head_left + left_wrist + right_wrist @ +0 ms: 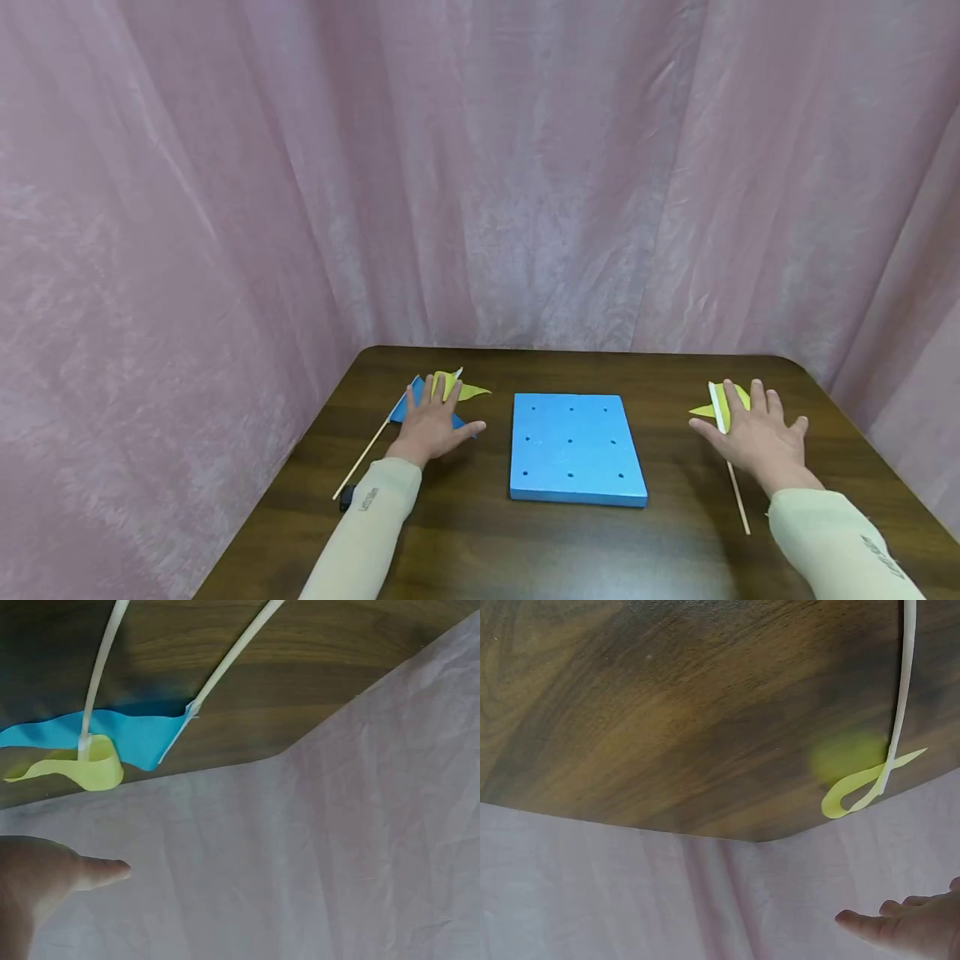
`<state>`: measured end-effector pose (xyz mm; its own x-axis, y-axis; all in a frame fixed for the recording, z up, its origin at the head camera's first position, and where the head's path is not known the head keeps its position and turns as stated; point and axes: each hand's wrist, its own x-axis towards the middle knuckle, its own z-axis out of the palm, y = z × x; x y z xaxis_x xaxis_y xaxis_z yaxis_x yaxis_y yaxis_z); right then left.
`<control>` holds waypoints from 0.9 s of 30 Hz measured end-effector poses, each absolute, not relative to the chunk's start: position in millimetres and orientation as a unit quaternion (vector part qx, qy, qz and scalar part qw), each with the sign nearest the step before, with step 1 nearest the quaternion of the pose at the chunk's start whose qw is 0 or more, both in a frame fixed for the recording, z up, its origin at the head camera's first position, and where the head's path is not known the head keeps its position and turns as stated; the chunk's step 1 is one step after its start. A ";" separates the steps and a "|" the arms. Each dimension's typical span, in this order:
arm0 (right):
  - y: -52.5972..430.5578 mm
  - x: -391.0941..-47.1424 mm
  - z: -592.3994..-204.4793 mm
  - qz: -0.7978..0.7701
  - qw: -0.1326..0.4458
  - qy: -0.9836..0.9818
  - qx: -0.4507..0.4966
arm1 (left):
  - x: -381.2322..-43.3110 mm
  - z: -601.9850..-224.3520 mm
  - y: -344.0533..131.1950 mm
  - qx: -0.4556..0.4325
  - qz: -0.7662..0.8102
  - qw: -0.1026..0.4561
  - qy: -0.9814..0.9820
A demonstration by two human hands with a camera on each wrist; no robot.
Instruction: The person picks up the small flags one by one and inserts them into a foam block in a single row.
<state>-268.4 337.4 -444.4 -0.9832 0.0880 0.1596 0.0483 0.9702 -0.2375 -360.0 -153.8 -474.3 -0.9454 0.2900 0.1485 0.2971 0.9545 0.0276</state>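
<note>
My left hand (431, 427) hovers with spread fingers over a blue flag (401, 407) and a yellow flag (468, 391), each on a thin wooden stick. In the left wrist view the blue flag (142, 736) lies partly behind the yellow flag (101, 771), and both sticks show. On the other side my right hand (763, 437), fingers also spread, is above another yellow flag (722, 408) on a stick. The right wrist view shows that yellow flag (847, 796) curled on the wood, apart from the fingers. Neither hand holds anything.
A square blue board (573, 450) with several small holes lies between the hands on the dark wooden table (480, 550). A small black object (347, 498) shows beside the left sleeve. Pink curtains (510, 175) hang behind the table and at its sides.
</note>
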 end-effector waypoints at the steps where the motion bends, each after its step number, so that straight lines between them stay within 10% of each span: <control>1: 338.1 -268.3 -444.4 0.118 0.085 -0.989 -0.036 | -359.4 -474.3 -152.2 -0.149 -0.023 0.070 -0.986; 27: 355.4 -257.7 -454.6 0.169 0.073 -0.980 -0.068 | -345.8 -487.9 -116.2 -0.207 -0.079 0.031 -0.975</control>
